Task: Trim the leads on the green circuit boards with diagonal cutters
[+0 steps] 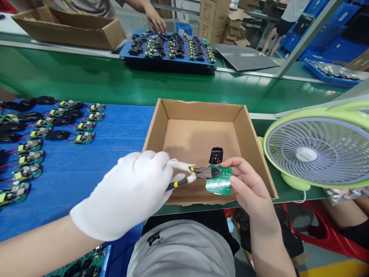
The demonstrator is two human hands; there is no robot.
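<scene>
My left hand [129,192], in a white glove, is closed around the handles of small cutting pliers [201,174]. The plier jaws rest on a green circuit board [219,181]. My bare right hand [248,184] pinches that board by its right edge, holding it over the front of an open cardboard box [248,130]. A black part [216,155] hangs from the board by a red wire, just above it inside the box.
A blue mat [115,130] on my left carries several circuit boards with black parts [57,123]. A green fan [317,148] stands at the right. Beyond the green belt [86,80], another person's hand [155,21] touches a blue tray of boards [170,48].
</scene>
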